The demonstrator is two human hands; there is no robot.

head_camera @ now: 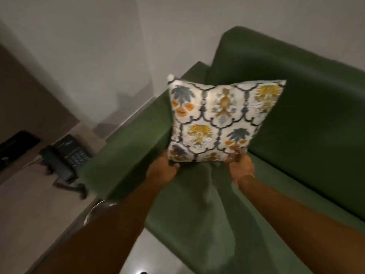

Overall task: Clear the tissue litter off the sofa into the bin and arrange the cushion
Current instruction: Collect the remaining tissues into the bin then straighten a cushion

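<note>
A square white cushion (219, 119) with blue and yellow floral print stands upright in the left corner of the green sofa (308, 119), leaning toward the backrest and armrest. My left hand (162, 169) grips its lower left corner. My right hand (240, 161) grips its lower right corner. Both arms reach forward over the seat. No tissue or bin shows in this view.
Left of the sofa armrest (126, 147) a black desk telephone (65, 155) sits on a light side table (31, 198). A dark box-like object (15, 145) lies further left. A plain wall (98, 46) stands behind. Pale floor (150, 254) shows below the seat.
</note>
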